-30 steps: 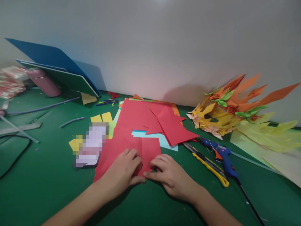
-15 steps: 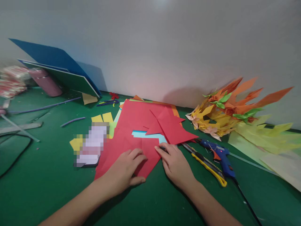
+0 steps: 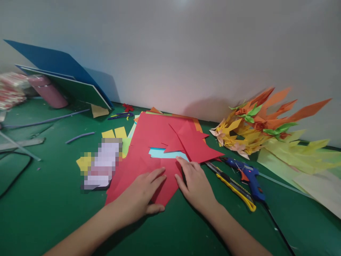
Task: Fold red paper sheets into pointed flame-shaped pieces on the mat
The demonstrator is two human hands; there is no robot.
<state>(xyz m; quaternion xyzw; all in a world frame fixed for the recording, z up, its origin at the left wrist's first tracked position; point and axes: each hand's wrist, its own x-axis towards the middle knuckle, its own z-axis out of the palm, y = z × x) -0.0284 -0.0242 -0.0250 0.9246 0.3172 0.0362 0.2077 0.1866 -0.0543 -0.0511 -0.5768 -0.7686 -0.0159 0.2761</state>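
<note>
This is looking like a papercraft corner; whether home or workshop is housing it, the view is not showing. Red sheets (image 3: 157, 129) are lying on a green worktop (image 3: 34, 213). To their right, a utility knife (image 3: 236, 192), a blue glue gun (image 3: 252, 176) and paper flowers (image 3: 261, 125) are resting; to their left, yellow paper scraps (image 3: 120, 132) are lying; behind the sheets, a grey wall (image 3: 170, 53) is rising.

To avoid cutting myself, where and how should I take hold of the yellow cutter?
Grip the yellow cutter by its near handle end, probably with the right hand from the near side: this end points toward you, its metal tip away, near red paper.
</note>
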